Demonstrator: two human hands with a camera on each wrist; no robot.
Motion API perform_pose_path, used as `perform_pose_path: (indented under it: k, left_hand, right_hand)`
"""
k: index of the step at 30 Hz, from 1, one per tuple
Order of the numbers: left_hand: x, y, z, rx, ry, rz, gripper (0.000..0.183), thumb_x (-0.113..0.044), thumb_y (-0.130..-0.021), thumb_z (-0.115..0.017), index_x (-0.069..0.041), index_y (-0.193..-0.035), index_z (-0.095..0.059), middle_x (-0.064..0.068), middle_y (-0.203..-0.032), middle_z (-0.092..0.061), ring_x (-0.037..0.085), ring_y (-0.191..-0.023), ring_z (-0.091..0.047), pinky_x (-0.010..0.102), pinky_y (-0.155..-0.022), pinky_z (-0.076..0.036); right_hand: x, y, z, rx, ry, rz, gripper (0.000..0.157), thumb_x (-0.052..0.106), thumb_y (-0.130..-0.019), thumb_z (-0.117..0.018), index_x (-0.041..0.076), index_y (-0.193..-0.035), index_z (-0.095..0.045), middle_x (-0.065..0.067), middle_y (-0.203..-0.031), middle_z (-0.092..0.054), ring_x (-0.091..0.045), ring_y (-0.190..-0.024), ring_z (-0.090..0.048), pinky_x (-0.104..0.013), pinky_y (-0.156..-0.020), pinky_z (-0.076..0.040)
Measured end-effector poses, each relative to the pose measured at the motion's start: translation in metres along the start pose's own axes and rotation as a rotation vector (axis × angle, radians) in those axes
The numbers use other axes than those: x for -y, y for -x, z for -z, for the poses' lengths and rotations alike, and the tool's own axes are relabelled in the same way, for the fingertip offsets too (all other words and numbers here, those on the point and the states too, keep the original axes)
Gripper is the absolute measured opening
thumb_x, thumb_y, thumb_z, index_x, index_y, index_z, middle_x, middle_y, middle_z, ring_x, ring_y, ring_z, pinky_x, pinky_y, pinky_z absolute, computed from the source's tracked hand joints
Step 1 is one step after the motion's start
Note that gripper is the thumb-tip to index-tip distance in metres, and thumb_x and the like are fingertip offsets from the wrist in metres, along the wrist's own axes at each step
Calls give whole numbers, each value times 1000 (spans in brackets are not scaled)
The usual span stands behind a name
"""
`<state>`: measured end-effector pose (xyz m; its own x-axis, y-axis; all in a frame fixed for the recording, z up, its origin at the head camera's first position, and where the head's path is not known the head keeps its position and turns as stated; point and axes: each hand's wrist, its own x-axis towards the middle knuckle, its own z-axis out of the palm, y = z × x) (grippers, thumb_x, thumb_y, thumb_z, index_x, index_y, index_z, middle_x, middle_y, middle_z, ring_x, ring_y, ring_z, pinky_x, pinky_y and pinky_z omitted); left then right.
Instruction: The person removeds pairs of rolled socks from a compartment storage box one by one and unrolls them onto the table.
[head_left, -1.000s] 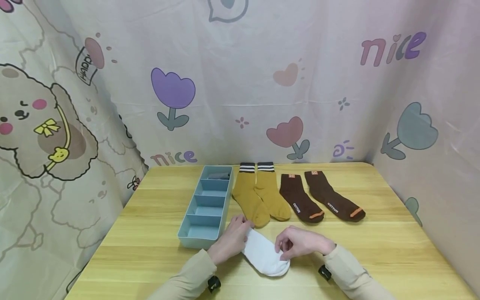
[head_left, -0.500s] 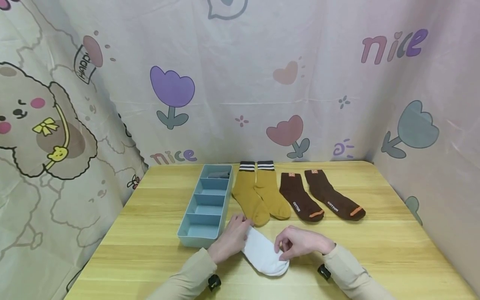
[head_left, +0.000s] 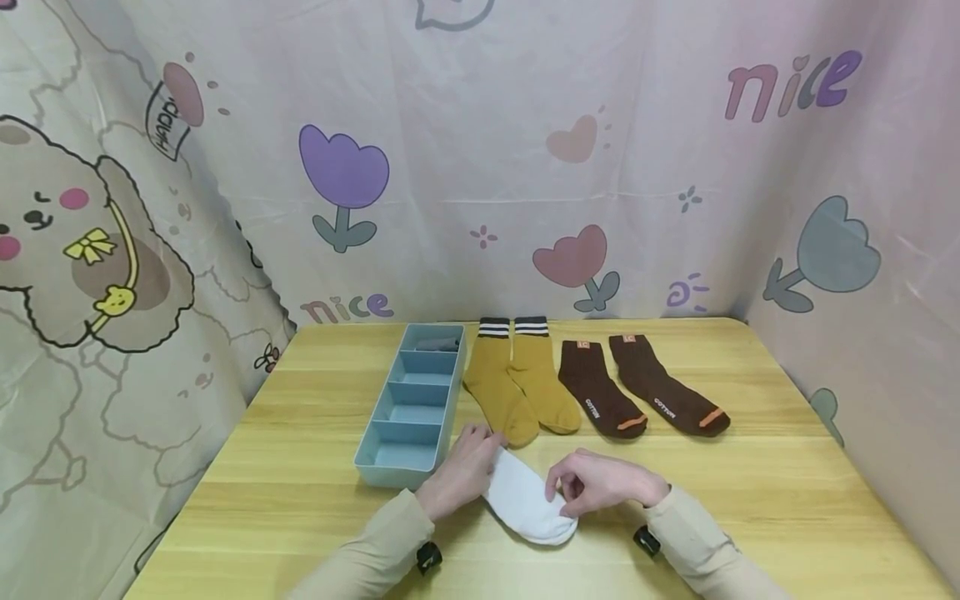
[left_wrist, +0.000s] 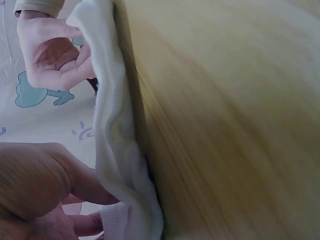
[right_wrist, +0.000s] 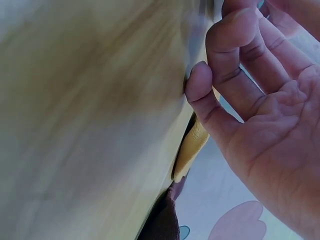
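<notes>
A white sock (head_left: 521, 502) lies flat and slanted near the table's front; its edge shows more than one layer, and I cannot tell whether it is one sock or a stacked pair. At its far left end, my left hand (head_left: 463, 472) grips the cuff, thumb on top and fingers partly hidden behind it. My right hand (head_left: 603, 483) pinches the rounded toe end between thumb and fingers. Seen edge-on in the left wrist view, the white sock (left_wrist: 114, 115) looks wavy and layered. The right wrist view shows my right hand (right_wrist: 265, 105) with bent fingers, the pinched fabric mostly hidden.
Left of the sock stands a blue-grey divided box (head_left: 396, 478), a rolled dark grey item (head_left: 437, 344) in its farthest compartment. Mustard socks (head_left: 495, 379) with striped cuffs and brown socks (head_left: 600, 392) lie behind, on the wooden table (head_left: 285, 483). A patterned curtain (head_left: 465, 167) hangs behind.
The head view has tilted slightly down, so everything sits a little higher in it. Both hands keep their places on the white sock.
</notes>
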<state>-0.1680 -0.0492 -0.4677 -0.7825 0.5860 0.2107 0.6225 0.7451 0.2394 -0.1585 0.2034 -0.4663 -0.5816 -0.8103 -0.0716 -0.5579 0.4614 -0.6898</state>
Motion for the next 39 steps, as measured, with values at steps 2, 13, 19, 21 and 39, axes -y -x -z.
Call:
perform_pose_path:
  k: [2, 13, 19, 21, 39]
  left_hand:
    - [0, -1, 0, 4, -1, 2, 34, 7, -74, -73, -3, -106, -70, 10, -93, -63, 24, -90, -52, 34, -80, -46]
    - [2, -3, 1, -27, -26, -26, 34, 6, -73, -73, -4, -106, -71, 10, -92, -64, 24, -89, -53, 33, -79, -45]
    - [2, -2, 2, -35, -11, -31, 34, 8, -73, -74, -3, -104, -70, 11, -91, -64, 25, -88, -52, 34, -78, -45]
    - [2, -2, 2, -34, -15, -29, 34, 7, -73, -74, -4, -105, -70, 10, -92, -64, 25, -88, -52, 34, -78, -45]
    - [2, -1, -1, -26, -22, -19, 33, 6, -74, -73, -5, -105, -70, 10, -92, -65, 26, -90, -55, 34, -79, -47]
  right_hand:
    - [0, 0, 0, 1, 0, 0, 16, 1, -81, -76, 6, -95, -70, 0, -65, -67, 12, -60, -48, -12, -58, -49]
    - [2, -1, 4, -3, 9, -4, 18, -1, -80, -75, 6, -96, -70, 0, -65, -66, 12, -60, -47, -12, -59, -48]
    - [3, 0, 4, 2, 9, -7, 17, -1, -81, -75, 6, -96, -70, 0, -65, -67, 12, -60, -47, -12, -59, -48]
    - [3, 0, 4, 1, 7, -6, 17, -1, -81, -75, 6, -96, -70, 0, -65, -67, 12, -60, -48, -12, -59, -49]
    - [4, 0, 2, -5, 11, -14, 17, -1, -80, -74, 6, -95, -70, 0, -66, -66, 11, -61, -48, -12, -59, -48]
